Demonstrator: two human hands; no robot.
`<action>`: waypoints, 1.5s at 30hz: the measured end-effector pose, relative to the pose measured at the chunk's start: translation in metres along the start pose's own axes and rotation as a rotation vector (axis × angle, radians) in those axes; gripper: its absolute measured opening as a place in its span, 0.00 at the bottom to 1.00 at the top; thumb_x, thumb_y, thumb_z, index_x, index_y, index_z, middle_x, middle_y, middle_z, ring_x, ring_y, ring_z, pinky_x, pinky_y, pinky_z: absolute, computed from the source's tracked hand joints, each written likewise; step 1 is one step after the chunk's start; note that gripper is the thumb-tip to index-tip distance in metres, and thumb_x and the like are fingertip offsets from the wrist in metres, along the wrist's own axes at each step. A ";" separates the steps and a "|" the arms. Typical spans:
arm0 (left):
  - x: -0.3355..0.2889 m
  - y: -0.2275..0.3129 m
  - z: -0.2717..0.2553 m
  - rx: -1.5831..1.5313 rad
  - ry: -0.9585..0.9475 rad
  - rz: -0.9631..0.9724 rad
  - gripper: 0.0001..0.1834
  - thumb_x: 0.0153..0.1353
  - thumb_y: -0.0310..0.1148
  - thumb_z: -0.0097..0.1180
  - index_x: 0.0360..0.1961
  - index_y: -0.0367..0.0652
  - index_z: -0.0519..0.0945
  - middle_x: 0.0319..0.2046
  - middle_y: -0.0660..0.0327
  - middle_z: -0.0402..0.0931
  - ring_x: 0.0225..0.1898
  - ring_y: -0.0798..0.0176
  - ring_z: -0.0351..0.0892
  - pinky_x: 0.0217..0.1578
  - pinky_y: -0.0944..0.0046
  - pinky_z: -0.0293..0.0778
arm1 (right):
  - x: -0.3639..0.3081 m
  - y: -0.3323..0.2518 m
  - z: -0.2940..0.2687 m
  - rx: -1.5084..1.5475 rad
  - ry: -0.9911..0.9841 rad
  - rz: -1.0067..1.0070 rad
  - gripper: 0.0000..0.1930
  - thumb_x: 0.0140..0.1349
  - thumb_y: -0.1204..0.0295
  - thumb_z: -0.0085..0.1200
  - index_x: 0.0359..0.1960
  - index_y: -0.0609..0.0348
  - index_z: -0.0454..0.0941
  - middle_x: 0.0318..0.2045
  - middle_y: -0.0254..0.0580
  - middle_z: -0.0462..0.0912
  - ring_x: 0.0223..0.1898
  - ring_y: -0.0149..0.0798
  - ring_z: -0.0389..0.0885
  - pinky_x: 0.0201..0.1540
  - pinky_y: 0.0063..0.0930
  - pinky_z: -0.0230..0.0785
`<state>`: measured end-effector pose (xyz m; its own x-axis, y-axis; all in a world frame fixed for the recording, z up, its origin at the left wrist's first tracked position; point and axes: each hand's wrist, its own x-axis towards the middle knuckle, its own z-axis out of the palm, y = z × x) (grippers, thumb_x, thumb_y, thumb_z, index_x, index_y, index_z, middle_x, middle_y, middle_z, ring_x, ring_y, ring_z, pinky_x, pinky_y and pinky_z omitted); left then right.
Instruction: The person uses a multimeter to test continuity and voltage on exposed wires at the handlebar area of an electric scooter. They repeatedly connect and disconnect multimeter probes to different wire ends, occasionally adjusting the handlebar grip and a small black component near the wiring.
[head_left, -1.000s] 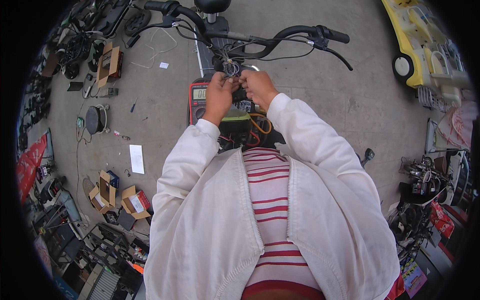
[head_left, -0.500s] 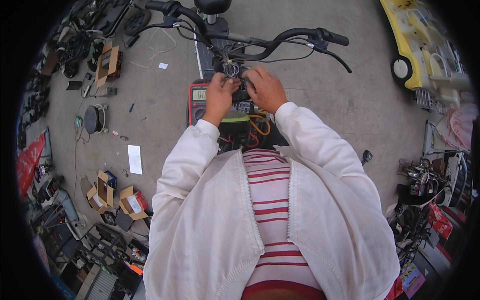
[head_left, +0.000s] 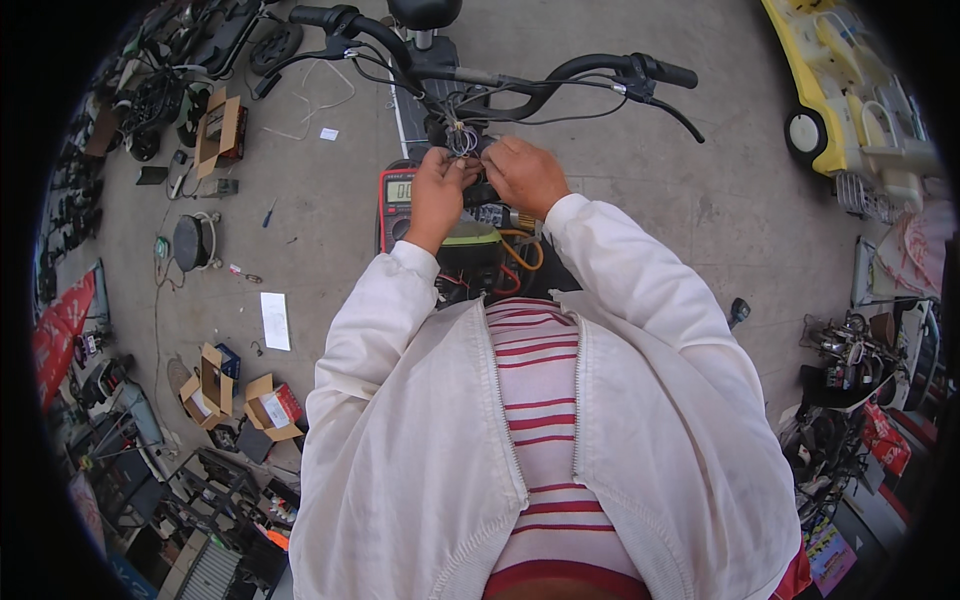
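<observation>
Fingers [head_left: 459, 169] of the left hand [head_left: 432, 203] pinch the near edge of a wire bundle [head_left: 462, 140] before the handlebar [head_left: 478, 76] | right hand [head_left: 528, 178] curls just beside, its grip hidden, cannot tell | red multimeter [head_left: 397, 208] by left hand | best practice: left braces, right handles single strands, tugging none

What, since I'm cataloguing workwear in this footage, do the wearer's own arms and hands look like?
The left sleeve and right sleeve are long, loose, off-white and creased, with no visible markings; each narrows to a matching cuff near the wrist. The left hand and right hand wear no gloves. Whether there is a ring is too small to tell.
</observation>
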<state>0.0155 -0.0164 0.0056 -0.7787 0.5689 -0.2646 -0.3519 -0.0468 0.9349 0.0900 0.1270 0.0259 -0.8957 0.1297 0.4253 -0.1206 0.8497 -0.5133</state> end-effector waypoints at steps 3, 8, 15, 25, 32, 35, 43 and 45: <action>0.000 0.001 0.003 0.013 -0.001 0.007 0.05 0.67 0.23 0.41 0.41 0.33 0.65 0.40 0.50 0.76 0.44 0.57 0.79 0.49 0.63 0.75 | 0.004 -0.004 0.015 0.578 0.026 0.621 0.03 0.54 0.74 0.51 0.26 0.59 0.72 0.17 0.35 0.68 0.20 0.35 0.70 0.21 0.27 0.62; 0.001 0.001 0.003 0.028 0.022 0.028 0.04 0.66 0.24 0.42 0.40 0.33 0.65 0.40 0.50 0.76 0.44 0.57 0.79 0.49 0.63 0.75 | 0.023 -0.005 0.007 1.527 -0.215 1.492 0.08 0.58 0.72 0.51 0.23 0.60 0.70 0.18 0.28 0.64 0.16 0.19 0.55 0.14 0.15 0.44; 0.001 -0.002 -0.001 -0.020 0.008 0.019 0.05 0.67 0.24 0.42 0.41 0.34 0.66 0.40 0.51 0.76 0.44 0.59 0.79 0.47 0.63 0.76 | 0.007 -0.020 -0.013 0.130 -0.110 0.226 0.04 0.53 0.76 0.51 0.30 0.58 0.71 0.24 0.44 0.74 0.31 0.49 0.78 0.32 0.37 0.71; -0.001 0.001 -0.003 -0.043 -0.012 0.010 0.07 0.66 0.24 0.42 0.43 0.33 0.65 0.39 0.51 0.76 0.43 0.57 0.80 0.46 0.63 0.76 | 0.005 -0.016 0.008 0.222 -0.004 0.343 0.03 0.54 0.75 0.50 0.26 0.60 0.73 0.21 0.41 0.74 0.25 0.44 0.77 0.25 0.33 0.71; -0.003 0.016 0.005 0.033 0.040 -0.048 0.09 0.66 0.25 0.43 0.45 0.31 0.65 0.39 0.51 0.76 0.43 0.57 0.80 0.47 0.64 0.76 | 0.005 -0.010 -0.022 1.338 -0.313 1.181 0.12 0.62 0.65 0.51 0.28 0.63 0.74 0.23 0.35 0.72 0.25 0.29 0.72 0.27 0.24 0.70; -0.002 0.017 0.007 0.028 0.039 -0.063 0.08 0.66 0.24 0.43 0.43 0.31 0.65 0.38 0.48 0.76 0.41 0.56 0.80 0.42 0.66 0.77 | -0.020 0.025 -0.060 0.889 -0.233 1.154 0.15 0.63 0.61 0.50 0.30 0.63 0.74 0.25 0.35 0.73 0.25 0.28 0.71 0.27 0.22 0.68; -0.009 0.028 0.019 0.032 0.143 -0.137 0.07 0.66 0.25 0.43 0.42 0.33 0.66 0.38 0.51 0.76 0.42 0.57 0.80 0.44 0.65 0.77 | 0.057 0.124 -0.216 -0.069 0.200 0.302 0.22 0.62 0.52 0.49 0.34 0.62 0.78 0.34 0.41 0.79 0.36 0.37 0.75 0.42 0.31 0.67; -0.007 0.029 0.024 0.035 0.158 -0.139 0.07 0.66 0.26 0.43 0.42 0.34 0.66 0.39 0.51 0.75 0.44 0.57 0.79 0.45 0.64 0.76 | 0.075 0.175 -0.216 0.014 -0.056 0.328 0.28 0.63 0.45 0.42 0.37 0.61 0.79 0.38 0.43 0.79 0.41 0.40 0.74 0.47 0.33 0.65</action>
<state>0.0235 -0.0021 0.0405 -0.7967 0.4322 -0.4224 -0.4452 0.0529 0.8938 0.0942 0.3958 0.1285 -0.9100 0.3667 0.1936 0.1729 0.7598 -0.6267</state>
